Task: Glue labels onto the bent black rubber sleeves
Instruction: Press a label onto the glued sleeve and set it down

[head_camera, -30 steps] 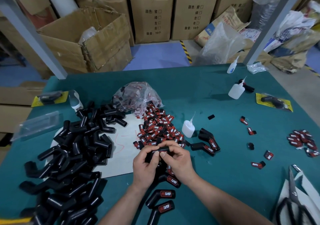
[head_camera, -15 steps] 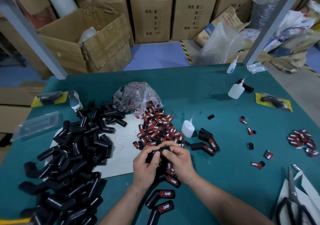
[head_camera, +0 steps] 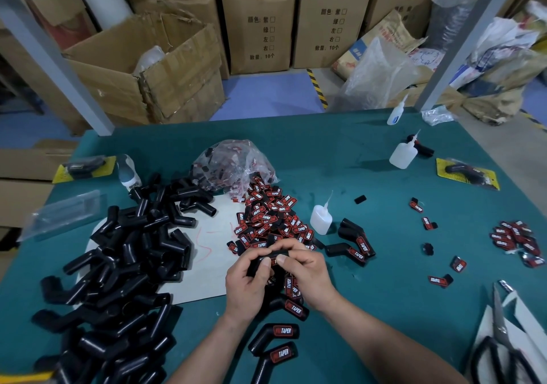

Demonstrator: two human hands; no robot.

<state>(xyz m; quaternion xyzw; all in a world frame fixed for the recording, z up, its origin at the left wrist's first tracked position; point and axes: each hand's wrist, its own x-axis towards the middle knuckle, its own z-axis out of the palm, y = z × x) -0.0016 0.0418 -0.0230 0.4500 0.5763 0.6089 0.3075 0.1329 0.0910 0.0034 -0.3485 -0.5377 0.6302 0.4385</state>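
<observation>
My left hand (head_camera: 247, 287) and my right hand (head_camera: 307, 274) both grip one bent black rubber sleeve (head_camera: 268, 258) above the table's middle, thumbs pressing its top side. The fingers hide most of it. A heap of unlabelled black sleeves (head_camera: 118, 265) lies at the left. Red-and-black "TAPER" labels (head_camera: 272, 221) are piled just beyond my hands, spilling from a clear bag (head_camera: 233, 163). Labelled sleeves lie near me (head_camera: 275, 335) and to the right (head_camera: 352, 247). A small glue bottle (head_camera: 321, 219) stands beside the label pile.
Two more glue bottles (head_camera: 404, 152) stand at the back right of the green table (head_camera: 384, 289). Loose labels (head_camera: 516, 240) are scattered at the right. Black-handled scissors (head_camera: 500, 342) lie at the near right corner. Cardboard boxes (head_camera: 148, 70) stand behind the table.
Both hands stay on the same sleeve with only slight shifts of the thumbs and fingers.
</observation>
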